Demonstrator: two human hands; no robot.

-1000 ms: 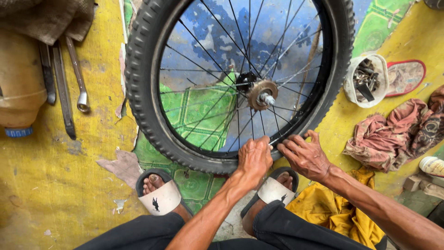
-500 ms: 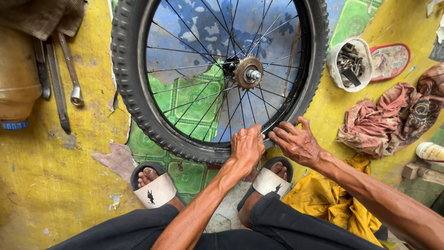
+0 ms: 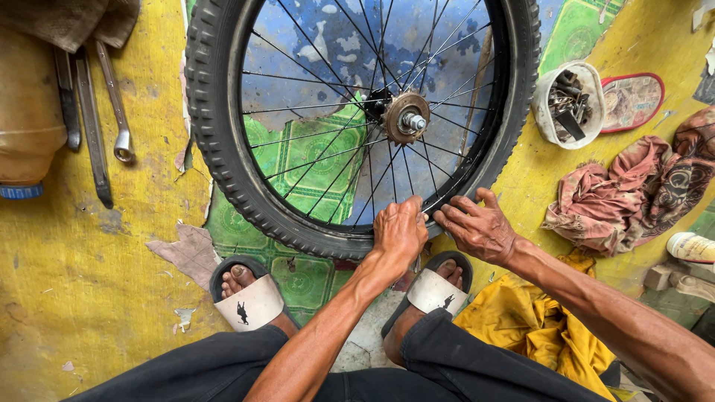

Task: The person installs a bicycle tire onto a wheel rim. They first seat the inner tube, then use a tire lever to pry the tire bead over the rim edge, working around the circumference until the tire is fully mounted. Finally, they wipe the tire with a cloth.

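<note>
The bicycle wheel lies flat on the floor in front of the seated person, its near rim right under both hands. The left hand curls over the rim with fingers bunched, perhaps pinching a spoke end, though I cannot tell. The right hand rests half spread on the tyre just beside it. Peeling yellow paint shows green patterned flooring. Wrenches lie at left, a white tub of parts and a crumpled cloth at right.
</note>
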